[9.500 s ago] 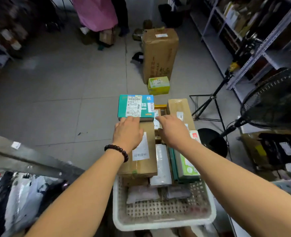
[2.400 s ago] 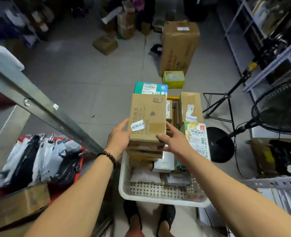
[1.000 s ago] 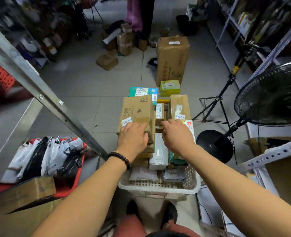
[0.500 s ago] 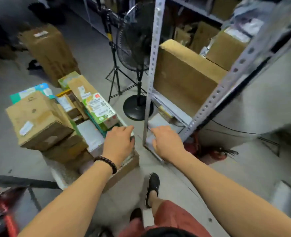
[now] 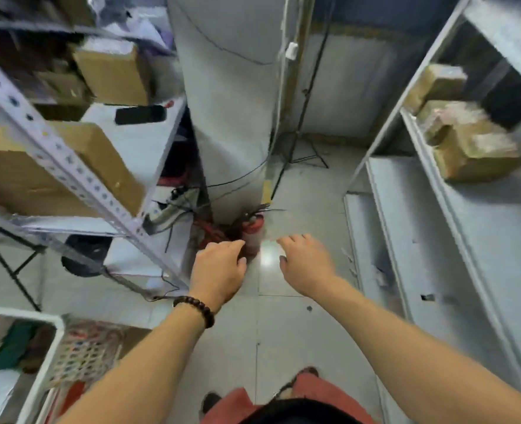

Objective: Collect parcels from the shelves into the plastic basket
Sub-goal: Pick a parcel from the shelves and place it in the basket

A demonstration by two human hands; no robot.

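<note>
Right now the pale grey metal shelving unit (image 5: pixel 436 240) fills my right side, with taped brown cardboard parcels (image 5: pixel 473 151) on an upper shelf. At left, a big plain brown carton (image 5: pixel 94 166) sits behind a perforated white steel upright (image 5: pixel 54 154). The white perforated plastic basket (image 5: pixel 51 347) is in the lower left corner, blurred goods inside. My left hand (image 5: pixel 219 270) and right hand (image 5: pixel 305 264) hang over the tiled floor, both empty, fingers relaxed, near a small red fire extinguisher (image 5: pixel 253 231). A dark bead bracelet (image 5: pixel 196 307) circles the left wrist.

A head-worn camera looks steeply down from standing height at the floor (image 5: pixel 286 328): metal rack (image 5: pixel 64 162) at nine o'clock, grey shelves (image 5: pixel 433 240) at three, pillar (image 5: pixel 231 117) at twelve.
</note>
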